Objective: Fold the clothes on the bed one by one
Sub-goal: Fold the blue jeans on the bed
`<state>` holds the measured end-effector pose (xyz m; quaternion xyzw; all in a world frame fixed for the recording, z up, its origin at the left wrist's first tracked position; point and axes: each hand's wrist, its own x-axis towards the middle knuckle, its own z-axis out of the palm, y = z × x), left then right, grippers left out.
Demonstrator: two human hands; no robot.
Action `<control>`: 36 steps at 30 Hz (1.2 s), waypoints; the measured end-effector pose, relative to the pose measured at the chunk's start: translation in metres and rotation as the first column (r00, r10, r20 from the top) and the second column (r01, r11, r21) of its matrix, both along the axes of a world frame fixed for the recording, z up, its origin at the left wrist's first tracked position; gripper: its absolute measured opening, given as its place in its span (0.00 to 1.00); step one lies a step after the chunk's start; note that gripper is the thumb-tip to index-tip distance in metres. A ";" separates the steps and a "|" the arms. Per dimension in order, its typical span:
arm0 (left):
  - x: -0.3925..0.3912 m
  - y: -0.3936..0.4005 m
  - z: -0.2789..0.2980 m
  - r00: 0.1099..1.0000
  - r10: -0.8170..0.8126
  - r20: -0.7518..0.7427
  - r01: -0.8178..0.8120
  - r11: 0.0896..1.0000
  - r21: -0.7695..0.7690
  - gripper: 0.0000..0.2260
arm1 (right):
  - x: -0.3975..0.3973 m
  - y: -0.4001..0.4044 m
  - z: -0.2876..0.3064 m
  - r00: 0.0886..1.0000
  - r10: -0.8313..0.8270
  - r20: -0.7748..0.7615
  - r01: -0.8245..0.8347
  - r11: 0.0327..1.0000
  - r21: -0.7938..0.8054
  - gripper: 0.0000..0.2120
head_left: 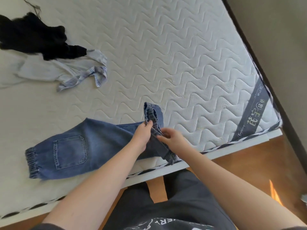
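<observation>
A pair of blue denim trousers [79, 146] lies near the front edge of the white quilted mattress [166, 55], its elastic waistband to the left and a back pocket facing up. My left hand [142, 135] grips the bunched leg fabric, which stands up in a ridge with an elastic cuff at its top. My right hand [172, 138] pinches the same leg fabric just to the right. Further back on the left lie a pale blue garment [63, 70] and a black garment [33, 35], both crumpled.
The mattress's front edge has a striped trim and a grey label [252, 113] at the right corner. Wooden floor [249, 160] lies below the bed frame. A dark wall edge runs along the right side. My dark trousers stand against the bed.
</observation>
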<state>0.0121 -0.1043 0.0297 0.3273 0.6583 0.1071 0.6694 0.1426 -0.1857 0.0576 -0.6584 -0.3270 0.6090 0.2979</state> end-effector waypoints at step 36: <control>-0.019 0.093 0.147 0.459 -0.874 -0.160 0.779 0.310 0.544 0.09 | -0.012 -0.036 0.145 0.751 -0.256 0.609 0.103 0.956 0.275 0.07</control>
